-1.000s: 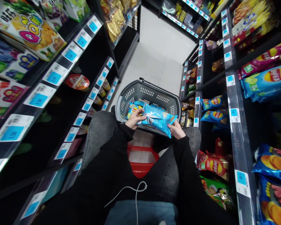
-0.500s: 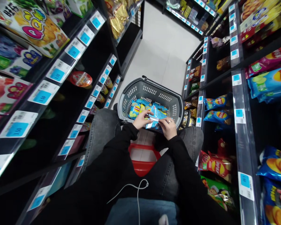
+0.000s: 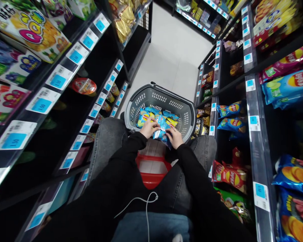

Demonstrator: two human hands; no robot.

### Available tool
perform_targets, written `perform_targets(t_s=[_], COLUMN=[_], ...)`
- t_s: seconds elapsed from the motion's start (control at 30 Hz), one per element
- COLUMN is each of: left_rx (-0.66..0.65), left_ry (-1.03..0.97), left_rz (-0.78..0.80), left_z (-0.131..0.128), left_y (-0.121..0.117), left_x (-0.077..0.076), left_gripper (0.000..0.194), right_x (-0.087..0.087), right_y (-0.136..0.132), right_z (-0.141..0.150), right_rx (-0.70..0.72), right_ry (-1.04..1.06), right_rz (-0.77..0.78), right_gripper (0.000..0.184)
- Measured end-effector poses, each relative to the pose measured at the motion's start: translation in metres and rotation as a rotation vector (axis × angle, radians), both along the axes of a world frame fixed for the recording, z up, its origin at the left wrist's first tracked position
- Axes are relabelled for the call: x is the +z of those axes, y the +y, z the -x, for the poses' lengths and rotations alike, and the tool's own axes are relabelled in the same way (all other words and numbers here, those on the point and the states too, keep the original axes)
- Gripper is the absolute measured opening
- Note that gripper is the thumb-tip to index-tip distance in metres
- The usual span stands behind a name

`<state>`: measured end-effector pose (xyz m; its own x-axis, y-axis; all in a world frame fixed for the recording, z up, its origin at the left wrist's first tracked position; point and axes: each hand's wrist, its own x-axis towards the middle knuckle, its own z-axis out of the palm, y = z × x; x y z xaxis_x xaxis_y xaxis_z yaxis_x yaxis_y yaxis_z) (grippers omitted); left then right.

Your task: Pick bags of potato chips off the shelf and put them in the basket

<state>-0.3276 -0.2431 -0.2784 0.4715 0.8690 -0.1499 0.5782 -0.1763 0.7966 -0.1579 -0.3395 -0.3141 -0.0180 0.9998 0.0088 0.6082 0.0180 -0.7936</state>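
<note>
A blue bag of chips (image 3: 162,122) is pinched between my two hands at the near side of a grey shopping basket (image 3: 186,110). My left hand (image 3: 149,128) is closed on its left side, fingertips pressed to the pale seam. My right hand (image 3: 175,137) grips the right side with bent fingers. Behind and below the held bag, several more chip bags (image 3: 143,117), blue and yellow, lie inside the basket. Part of the held bag is covered by my fingers.
Shelves with price tags (image 3: 57,80) line my left side. To my right, a rack carries several chip bags (image 3: 231,176). Between my legs is a red handle-like frame (image 3: 151,181). A white cord (image 3: 147,215) hangs over my lap. Pale floor (image 3: 175,50) stretches ahead between the shelves.
My right hand has moved left and slightly down, its fingers less raised. The held bag has shifted and creased between my hands, uncovering a yellow patch behind it. The view has shifted slightly.
</note>
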Motion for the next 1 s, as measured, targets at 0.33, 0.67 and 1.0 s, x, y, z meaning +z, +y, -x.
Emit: perform_targets(t_s=[0.33, 0.67, 1.0], left_rx=[0.036, 0.022, -0.083], left_ry=[0.131, 0.148, 0.030], left_rz=[0.005, 0.109, 0.294], left_z=[0.011, 0.020, 0.023], left_y=[0.002, 0.004, 0.012], left_x=[-0.019, -0.028, -0.007], left_gripper=[0.015, 0.023, 0.031], right_x=[-0.012, -0.012, 0.006], right_y=[0.020, 0.020, 0.023], right_z=[0.007, 0.006, -0.001], right_rx=[0.039, 0.113, 0.286], right_ry=[-0.091, -0.160, -0.006], right_rz=[0.034, 0.132, 0.109], right_gripper=[0.019, 0.025, 0.029])
